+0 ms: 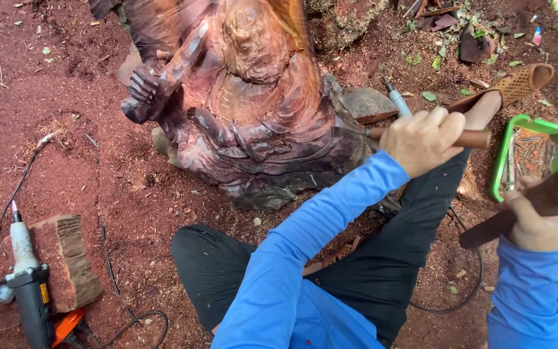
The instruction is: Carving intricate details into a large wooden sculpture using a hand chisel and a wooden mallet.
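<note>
Gripping a chisel (421,136) w/ round brown wooden handle, the left hand (423,139) is clenched round it; metal blade end meets the lower right side of the wooden carving (253,110). Right hand (540,223) is wrapped tight round a dark flat wooden mallet (537,200), held up, apart from the chisel.

Carving: seated figure, dark reddish-brown wood, glossy in places, ridged w/ curved gouge lines; a carved fist at left, folded drapery lower down. Stands on the ground (66,97), directly ahead of the person's knees.

Ground: red-brown soil, sawdust, wood chips, scattered green leaves.

Misc. items:
- green plastic tray (500,155), rectangular, approx. full of metal tools; right of the chisel.
- tan perforated sandal (518,83) on the person's foot, beyond the tray.
- grey power tool (27,284) w/ black cable, lower left, beside a rough wood block (72,258).

Sleeves blue, trousers black.
</note>
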